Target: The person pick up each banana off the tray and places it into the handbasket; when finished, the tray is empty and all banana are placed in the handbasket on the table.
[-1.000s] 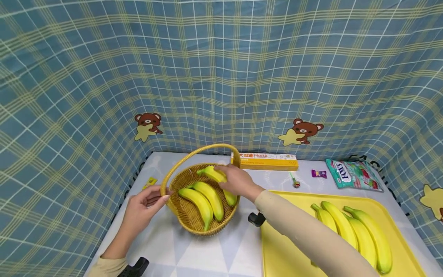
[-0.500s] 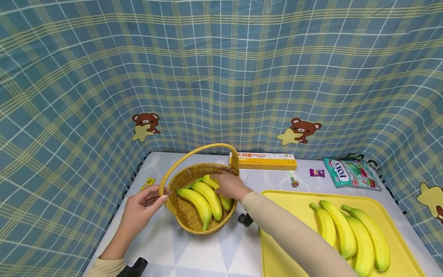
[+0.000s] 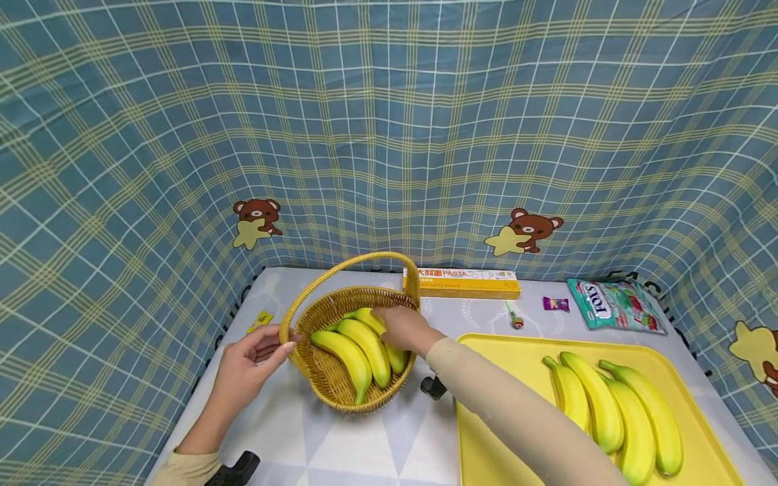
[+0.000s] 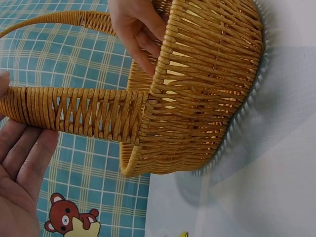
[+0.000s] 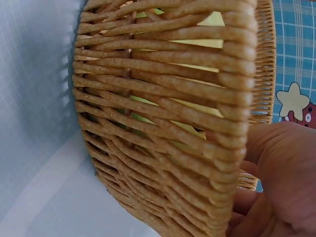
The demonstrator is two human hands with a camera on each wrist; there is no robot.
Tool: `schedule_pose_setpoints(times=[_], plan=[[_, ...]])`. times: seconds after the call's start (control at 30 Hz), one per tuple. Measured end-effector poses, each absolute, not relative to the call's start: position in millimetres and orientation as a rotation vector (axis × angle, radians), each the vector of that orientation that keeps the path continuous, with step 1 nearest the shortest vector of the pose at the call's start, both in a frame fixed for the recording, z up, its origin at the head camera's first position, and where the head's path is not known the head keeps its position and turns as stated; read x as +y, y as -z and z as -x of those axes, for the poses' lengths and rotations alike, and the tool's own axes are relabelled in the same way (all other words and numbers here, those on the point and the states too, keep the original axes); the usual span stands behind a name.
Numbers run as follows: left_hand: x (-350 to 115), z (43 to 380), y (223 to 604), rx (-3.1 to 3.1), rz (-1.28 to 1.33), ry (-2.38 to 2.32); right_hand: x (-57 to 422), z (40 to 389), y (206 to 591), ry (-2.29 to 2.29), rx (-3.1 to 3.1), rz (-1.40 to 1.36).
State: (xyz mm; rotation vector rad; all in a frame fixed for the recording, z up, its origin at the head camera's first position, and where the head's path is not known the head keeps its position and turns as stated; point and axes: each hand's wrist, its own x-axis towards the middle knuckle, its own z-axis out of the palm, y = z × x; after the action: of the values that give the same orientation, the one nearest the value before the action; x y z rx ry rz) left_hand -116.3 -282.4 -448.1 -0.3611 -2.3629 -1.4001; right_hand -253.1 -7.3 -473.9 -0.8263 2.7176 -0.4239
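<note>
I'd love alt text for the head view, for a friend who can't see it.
A left hand grips the handle of a wicker basket while the right hand reaches in over one of three bananas. At right, four more bananas show on a yellow tray; farther back lie a pasta box, lollipop, sweet and bag.

The basket (image 4: 202, 89) is woven from strands that look rough and bumpy, with a soft shine on them. Its handle (image 4: 81, 113) is wrapped in the same ridgy stuff. The bananas (image 3: 367, 347) are smooth and a little shiny, like plastic. The tray (image 3: 492, 432) looks like smooth, hard plastic. The curtain (image 3: 395, 135) is dull, wavy cloth. The box (image 3: 462, 289) looks like smooth card. The sweet bag (image 3: 616, 307) is shiny, crinkly plastic. The sleeves (image 3: 516, 418) are dull cloth.
</note>
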Motion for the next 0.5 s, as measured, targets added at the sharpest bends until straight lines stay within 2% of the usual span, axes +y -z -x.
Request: schedule_pose_setpoints(times=[0.5], plan=[[-283,118,447,-2.364,0.367,1.394,25,230,443,0.649,2.734,0.940]])
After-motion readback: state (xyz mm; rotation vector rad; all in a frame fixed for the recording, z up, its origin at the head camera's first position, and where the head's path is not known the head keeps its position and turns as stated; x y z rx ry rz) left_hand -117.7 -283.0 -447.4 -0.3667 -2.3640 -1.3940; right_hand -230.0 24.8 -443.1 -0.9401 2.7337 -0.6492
